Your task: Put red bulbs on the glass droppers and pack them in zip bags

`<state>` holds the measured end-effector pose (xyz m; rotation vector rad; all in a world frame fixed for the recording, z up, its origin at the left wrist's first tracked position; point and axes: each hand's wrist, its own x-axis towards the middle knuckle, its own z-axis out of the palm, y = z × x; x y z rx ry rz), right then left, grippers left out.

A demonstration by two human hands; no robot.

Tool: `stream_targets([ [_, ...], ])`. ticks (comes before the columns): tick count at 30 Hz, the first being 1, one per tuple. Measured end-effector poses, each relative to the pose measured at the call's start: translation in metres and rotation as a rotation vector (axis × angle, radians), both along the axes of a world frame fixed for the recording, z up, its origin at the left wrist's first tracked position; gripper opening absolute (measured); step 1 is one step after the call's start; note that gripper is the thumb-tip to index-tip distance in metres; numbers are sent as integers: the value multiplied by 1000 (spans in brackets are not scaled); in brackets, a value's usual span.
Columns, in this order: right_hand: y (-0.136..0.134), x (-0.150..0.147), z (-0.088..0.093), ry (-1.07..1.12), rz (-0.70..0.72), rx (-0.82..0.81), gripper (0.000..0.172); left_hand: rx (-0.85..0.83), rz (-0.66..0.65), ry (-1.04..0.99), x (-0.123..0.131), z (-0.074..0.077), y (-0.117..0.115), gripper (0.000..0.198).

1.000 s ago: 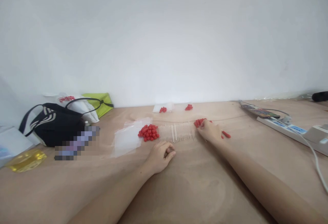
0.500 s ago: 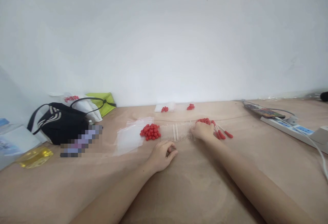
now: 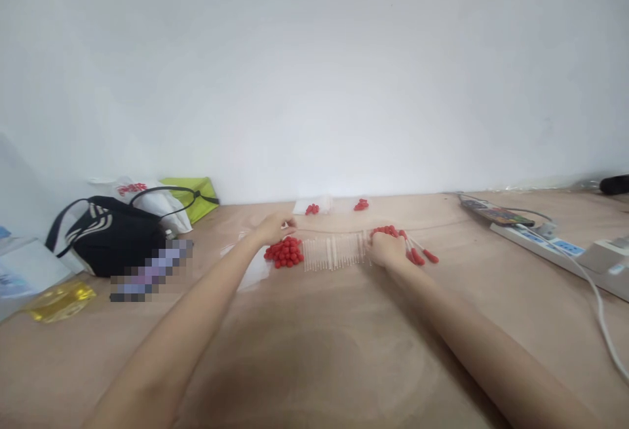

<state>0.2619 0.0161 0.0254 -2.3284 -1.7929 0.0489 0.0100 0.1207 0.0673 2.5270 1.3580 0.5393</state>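
Across the middle of the frame, on a desk (image 3: 319, 357) with smooth, faintly streaked brown wood grain, lies a row of slender, translucent-looking pale sticks (image 3: 333, 253), set side by side, their lower ends tipped with tiny knobs. Against the row's left end sits a heaped pile of glossy red bulbs (image 3: 285, 255), rounded and tightly packed. Just beyond its upper-left edge, the left hand (image 3: 273, 227) reaches over flat, filmy plastic bags (image 3: 255, 270), its fingers bent with the thumb near them; whether they pinch anything cannot be told. At the row's right end, the right hand (image 3: 387, 249) is bent down beside a cluster of elongated red tips (image 3: 386, 230); its fingers are hidden, so their grip cannot be told. Right of that hand, red-tipped sticks (image 3: 431, 257) fan out, teardrop-shaped on thin pale stems.

Farther up, near the plain matte wall (image 3: 334, 88), two small red bunches (image 3: 362, 205) lie on clear film. At the left of the frame slumps a soft black fabric bag (image 3: 118, 239) with white stripes, near a shiny yellow packet (image 3: 59, 301); at the right, a dark slab-like phone (image 3: 496, 213) rests on a hard white power strip (image 3: 545, 243).
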Motion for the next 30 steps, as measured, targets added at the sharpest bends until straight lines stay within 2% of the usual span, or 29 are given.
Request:
stream_targets([
  [3,-23,7,2,-13,40,56,31,-136,-114,105,0,3,26,4],
  [7,-52,22,-10,4,90,205,28,-260,-210,196,3,-1,40,8],
  [13,-61,40,-24,152,65,304,23,-339,-251,185,5,-6,38,7],
  [18,-58,41,-28,199,72,345,20,-293,-205,37,1,11,29,6],
  [21,-57,42,-34,265,129,376,17,-172,-138,-141,2,21,9,16],
  [23,-57,40,-37,324,191,394,16,-87,-102,-272,9,17,-17,27],
  [25,-58,37,-40,380,256,390,16,-62,-97,-476,22,3,-50,35],
  [28,-61,29,-41,459,391,378,18,-246,-154,-631,43,-29,-96,23],
  [30,-63,22,-40,483,495,388,22,-365,-140,-729,55,-49,-116,17],
])
